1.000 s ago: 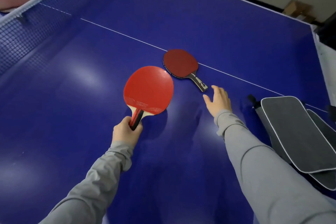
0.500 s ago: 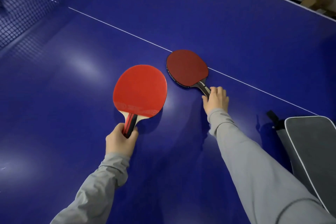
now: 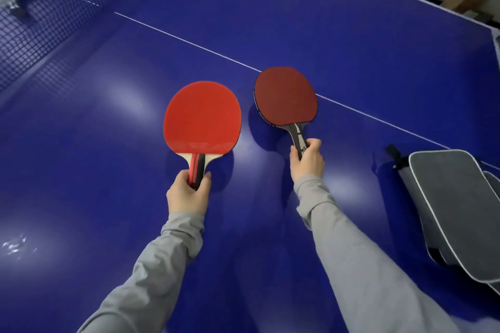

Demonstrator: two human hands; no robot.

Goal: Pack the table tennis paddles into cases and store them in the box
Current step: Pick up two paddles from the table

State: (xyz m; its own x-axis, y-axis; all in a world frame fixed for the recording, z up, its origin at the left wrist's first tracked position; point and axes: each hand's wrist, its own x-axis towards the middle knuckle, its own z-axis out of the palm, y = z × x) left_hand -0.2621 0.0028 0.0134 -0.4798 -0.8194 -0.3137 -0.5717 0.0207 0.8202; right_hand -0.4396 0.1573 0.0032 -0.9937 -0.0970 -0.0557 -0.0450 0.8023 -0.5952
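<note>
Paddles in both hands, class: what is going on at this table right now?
A person holds two paddles over the blue table: the left hand grips the bright red paddle, the right hand the darker red paddle. Grey cases lie at the right, with no paddle packed yet.

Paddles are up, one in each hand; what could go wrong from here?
1. Both hands are full: left hand grips the bright red paddle, right hand the dark red paddle, so opening a case may be awkward.
2. The right hand holds its handle near the end; it might slip.
</note>
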